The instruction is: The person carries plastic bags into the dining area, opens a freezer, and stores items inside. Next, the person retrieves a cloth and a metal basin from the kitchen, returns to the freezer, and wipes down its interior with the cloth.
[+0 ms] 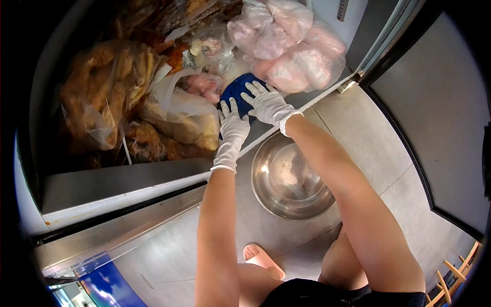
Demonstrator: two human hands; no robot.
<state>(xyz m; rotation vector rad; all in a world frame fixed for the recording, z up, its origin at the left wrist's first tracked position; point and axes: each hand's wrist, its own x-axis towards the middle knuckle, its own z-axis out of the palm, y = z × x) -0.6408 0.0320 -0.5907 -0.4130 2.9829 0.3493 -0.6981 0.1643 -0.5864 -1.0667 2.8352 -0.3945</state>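
Both my hands wear white gloves and press on a dark blue cloth (pixel 232 92) at the front of an open fridge or freezer compartment. My left hand (pixel 234 127) lies on the cloth's left part, its fingers stretched out. Spread fingers of my right hand (pixel 266 102) rest on the cloth's right side. Left of the cloth is a clear bag of pale yellowish food (pixel 179 115), with a smaller bag of pinkish meat (pixel 202 86) just behind it. Clear bags of pale pink contents (pixel 302 66) sit close to my right hand.
A large bag of brown food pieces (pixel 102 87) fills the compartment's left side. Below its front edge, a shiny metal basin (pixel 291 179) stands on the tiled floor (pixel 358 120). An open door panel (pixel 440 112) is at right; my pink slipper (pixel 263 261) shows below.
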